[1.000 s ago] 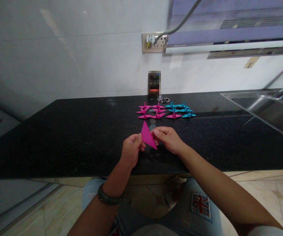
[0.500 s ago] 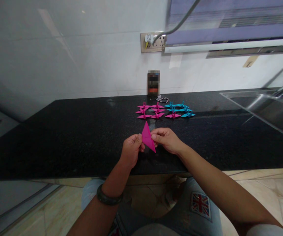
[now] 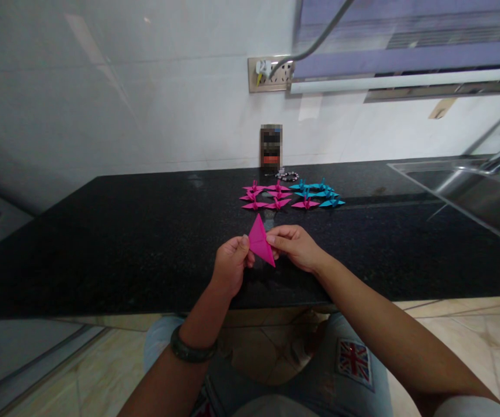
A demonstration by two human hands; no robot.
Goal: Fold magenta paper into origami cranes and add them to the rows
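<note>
A folded pink origami paper (image 3: 259, 242), roughly a pointed diamond with a crease across its middle, is held above the front part of the counter. My left hand (image 3: 232, 260) pinches its left corner between thumb and fingers. On the opposite side, my right hand (image 3: 294, 246) grips the right edge, thumb on top. Beyond the paper stand several pink paper cranes (image 3: 279, 203) in rows, with several blue paper cranes (image 3: 331, 202) to their right. The fingers under the paper are partly hidden.
The black countertop (image 3: 124, 249) runs along a tiled wall. Behind the cranes lie a beaded bracelet (image 3: 291, 176) and an upright, blurred-out object (image 3: 271, 147). A steel sink (image 3: 493, 202) with a faucet is at the right. A wall socket (image 3: 271, 74) holds a plug with a grey cable.
The pink paper has shifted very slightly left and now shows a little wider between my hands. Both hands keep their hold, and the cranes have stayed in place.
</note>
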